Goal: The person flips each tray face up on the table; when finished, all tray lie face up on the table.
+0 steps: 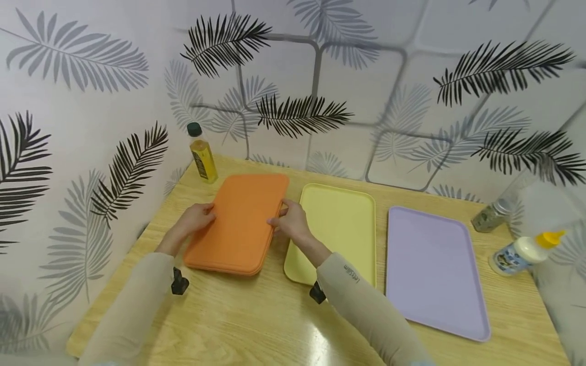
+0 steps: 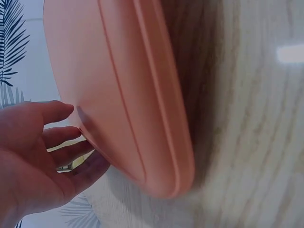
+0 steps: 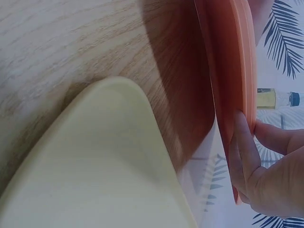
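Observation:
Both hands hold an orange tray (image 1: 240, 223) at its two long sides, on the left part of the table. It is tilted, its right side raised off the wood; its rim looks layered, and I cannot tell whether more than one tray is there. My left hand (image 1: 198, 217) has its thumb and fingers at the left edge; in the left wrist view the fingertips (image 2: 97, 159) go partly out of sight at the rim. The right hand (image 1: 293, 222) pinches the right edge, its fingers (image 3: 244, 147) on the tray's underside. Beside that hand lies a yellow tray (image 1: 343, 223), partly covered by the right forearm.
A purple tray (image 1: 432, 269) lies flat right of the yellow one. An oil bottle (image 1: 203, 160) with a green cap stands at the back left. Toward the right edge are a clear jar (image 1: 492, 216) and a white bottle (image 1: 522, 254) with a yellow nozzle. A leaf-patterned wall (image 1: 293, 147) borders the table.

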A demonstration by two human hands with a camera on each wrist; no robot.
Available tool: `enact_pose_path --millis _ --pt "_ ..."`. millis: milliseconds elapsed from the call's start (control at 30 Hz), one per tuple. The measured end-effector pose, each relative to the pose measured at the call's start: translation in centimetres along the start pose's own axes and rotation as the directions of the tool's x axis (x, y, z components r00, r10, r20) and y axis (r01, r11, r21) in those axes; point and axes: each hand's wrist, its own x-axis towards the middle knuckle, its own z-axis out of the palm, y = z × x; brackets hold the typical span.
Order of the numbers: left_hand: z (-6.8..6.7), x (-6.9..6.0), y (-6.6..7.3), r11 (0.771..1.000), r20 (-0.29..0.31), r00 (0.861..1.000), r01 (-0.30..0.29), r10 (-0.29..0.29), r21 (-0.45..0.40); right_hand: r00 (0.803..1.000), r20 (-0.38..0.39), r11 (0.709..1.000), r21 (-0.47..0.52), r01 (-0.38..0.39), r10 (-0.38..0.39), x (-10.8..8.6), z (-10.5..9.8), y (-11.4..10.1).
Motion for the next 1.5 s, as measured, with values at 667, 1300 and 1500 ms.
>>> enact_pose_path --millis 667,1300,1500 --pt "1.4 -5.3 0.7 0.986 0.020 0.995 -0.099 0.102 -0.131 1.000 0.019 0.996 0.087 -0.003 0.001 -0.2 -1.2 -1.7" --pt "2.9 -9.4 3.0 0.969 0.053 0.992 -0.102 0.116 -0.224 0.999 -0.002 0.993 0.109 -0.050 0.051 -0.3 -3.1 -3.6" --pt "3.2 -10.3 4.3 0.968 0.060 0.991 -0.101 0.117 -0.230 0.999 -0.024 0.997 0.065 -0.036 0.038 -0.1 -3.6 -4.4"
